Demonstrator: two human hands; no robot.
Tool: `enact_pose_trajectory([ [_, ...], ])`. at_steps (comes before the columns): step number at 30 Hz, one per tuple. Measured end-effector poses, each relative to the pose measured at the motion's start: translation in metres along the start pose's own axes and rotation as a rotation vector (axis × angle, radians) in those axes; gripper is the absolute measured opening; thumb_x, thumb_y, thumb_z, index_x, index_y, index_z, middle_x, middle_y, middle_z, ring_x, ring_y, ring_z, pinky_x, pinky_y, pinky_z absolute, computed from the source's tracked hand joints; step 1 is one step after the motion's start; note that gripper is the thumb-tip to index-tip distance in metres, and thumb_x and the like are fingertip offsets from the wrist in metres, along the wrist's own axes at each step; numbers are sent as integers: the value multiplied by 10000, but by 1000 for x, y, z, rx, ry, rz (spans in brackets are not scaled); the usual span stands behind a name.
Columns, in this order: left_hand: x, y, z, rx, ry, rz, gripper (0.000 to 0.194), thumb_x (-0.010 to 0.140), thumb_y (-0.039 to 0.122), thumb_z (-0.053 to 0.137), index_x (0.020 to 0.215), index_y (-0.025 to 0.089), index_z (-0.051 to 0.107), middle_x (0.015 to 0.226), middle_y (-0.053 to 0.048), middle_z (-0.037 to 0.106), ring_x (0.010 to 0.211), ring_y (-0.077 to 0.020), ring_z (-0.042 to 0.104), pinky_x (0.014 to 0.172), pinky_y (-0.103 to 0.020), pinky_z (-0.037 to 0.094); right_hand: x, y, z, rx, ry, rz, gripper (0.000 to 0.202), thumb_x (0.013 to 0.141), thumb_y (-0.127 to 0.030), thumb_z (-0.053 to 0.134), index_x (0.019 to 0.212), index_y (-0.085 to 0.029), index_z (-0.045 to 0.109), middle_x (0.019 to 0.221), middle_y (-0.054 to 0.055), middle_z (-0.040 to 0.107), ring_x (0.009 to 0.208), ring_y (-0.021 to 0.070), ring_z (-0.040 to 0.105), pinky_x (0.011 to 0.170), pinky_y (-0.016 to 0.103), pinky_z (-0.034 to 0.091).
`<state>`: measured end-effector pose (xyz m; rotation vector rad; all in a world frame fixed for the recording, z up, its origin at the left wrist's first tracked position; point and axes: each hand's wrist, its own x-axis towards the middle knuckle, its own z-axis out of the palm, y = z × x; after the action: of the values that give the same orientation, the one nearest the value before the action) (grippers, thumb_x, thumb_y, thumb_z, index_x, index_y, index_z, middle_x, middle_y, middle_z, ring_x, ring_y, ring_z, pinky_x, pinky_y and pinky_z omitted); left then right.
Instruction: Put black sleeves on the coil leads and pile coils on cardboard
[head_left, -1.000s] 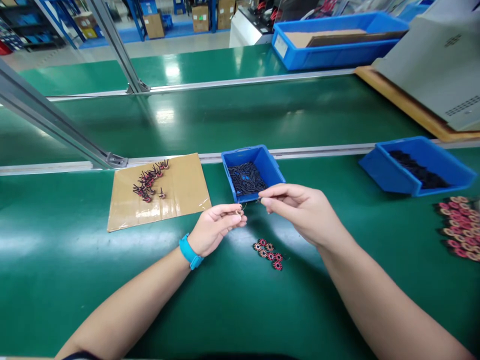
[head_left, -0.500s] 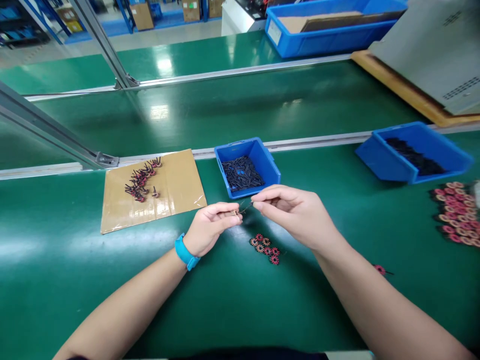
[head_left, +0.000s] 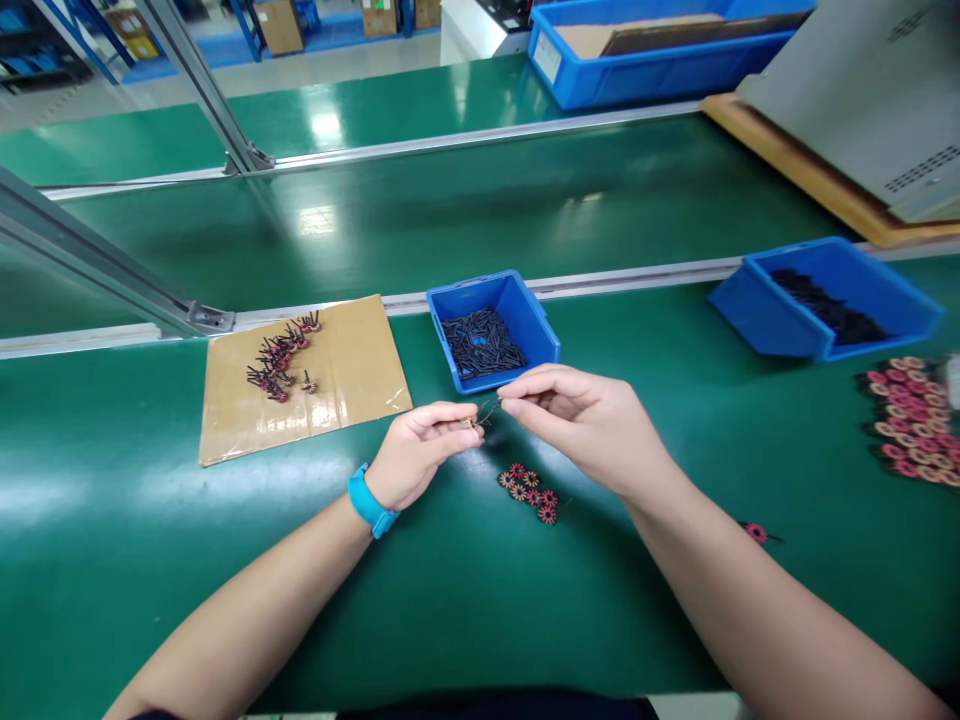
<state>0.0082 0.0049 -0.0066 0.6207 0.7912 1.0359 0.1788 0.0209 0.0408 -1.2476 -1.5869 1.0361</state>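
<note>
My left hand (head_left: 427,450), with a teal band on its wrist, pinches a small copper-coloured coil (head_left: 468,425) between thumb and fingers. Thin wire leads (head_left: 486,413) stick out of it to the right. My right hand (head_left: 581,420) is closed at the tips of those leads, pinching a tiny dark piece, seemingly a short black sleeve, mostly hidden by the fingertips. Just behind both hands stands a blue bin (head_left: 541,322) of short black sleeves (head_left: 484,343). Several red and orange wound ring coils (head_left: 532,495) lie on the green table below my hands.
To the left, a cardboard sheet (head_left: 360,365) carries coils with black-sleeved leads (head_left: 281,360). At right are another blue bin (head_left: 765,315) of black pieces, a cluster of ring coils (head_left: 911,420) and a single coil (head_left: 756,533). A metal post (head_left: 97,255) rises at left.
My right fingertips have shifted very slightly left, towards the coil in my left hand. Both hands keep their pinch. The whole view has drifted a little.
</note>
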Motion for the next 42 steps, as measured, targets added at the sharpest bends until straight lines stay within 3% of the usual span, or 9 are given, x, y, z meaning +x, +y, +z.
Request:
enact_pose_trajectory([
  [17, -1, 0, -1, 27, -42, 3, 264, 566, 209, 811, 816, 194, 728, 743, -5, 696, 690, -110, 631, 766, -306, 503, 0, 1, -1, -20, -27, 8, 36, 714, -234, 637, 738, -227, 663, 749, 30, 689, 698, 161, 636, 647, 299, 535],
  [30, 0, -1, -1, -25, -8, -25, 263, 593, 181, 790, 843, 186, 706, 753, -2, 699, 711, -106, 639, 766, -285, 498, -3, 0, -10, -125, -233, -9, 91, 770, -264, 604, 764, -222, 685, 750, 27, 666, 646, 136, 599, 591, 266, 492],
  [42, 0, 0, 0, -40, 32, -29, 259, 591, 171, 790, 825, 155, 680, 761, -14, 700, 716, -135, 670, 727, -288, 538, -3, 4, -5, -20, -192, 108, 133, 728, -303, 646, 795, -192, 679, 778, 44, 700, 695, 162, 643, 650, 295, 528],
])
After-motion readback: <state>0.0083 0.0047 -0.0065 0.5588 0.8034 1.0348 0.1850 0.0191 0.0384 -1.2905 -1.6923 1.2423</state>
